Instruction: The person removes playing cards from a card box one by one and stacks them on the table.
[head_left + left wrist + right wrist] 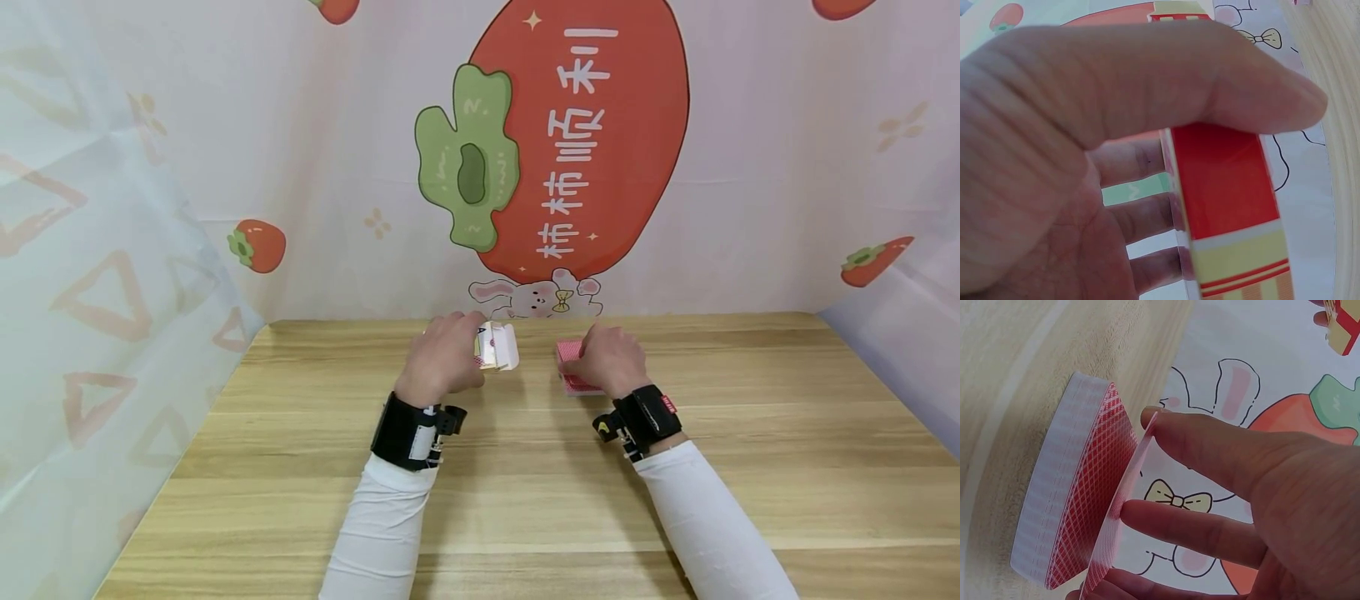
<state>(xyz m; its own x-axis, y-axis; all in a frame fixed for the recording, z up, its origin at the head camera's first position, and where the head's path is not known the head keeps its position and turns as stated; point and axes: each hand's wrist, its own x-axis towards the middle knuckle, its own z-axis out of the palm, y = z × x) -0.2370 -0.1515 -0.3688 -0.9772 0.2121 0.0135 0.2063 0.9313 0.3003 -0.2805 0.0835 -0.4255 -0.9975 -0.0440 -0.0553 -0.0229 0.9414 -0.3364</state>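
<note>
The left hand's (pixel 445 357) grip is closed about a box (pixel 498 345). The right hand's (pixel 615 358) narrow grip pinches at least one card (pixel 1107 540) over the deck (pixel 1089 487).

Glossy cardbd box (pixel 1229 187), smooth ppr cards (pixel 1082 490)

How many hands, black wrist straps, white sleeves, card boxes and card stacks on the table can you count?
Left hand and right hand: 2
Black wrist straps: 2
White sleeves: 2
Card boxes: 1
Card stacks on the table: 1
Total: 8
</note>
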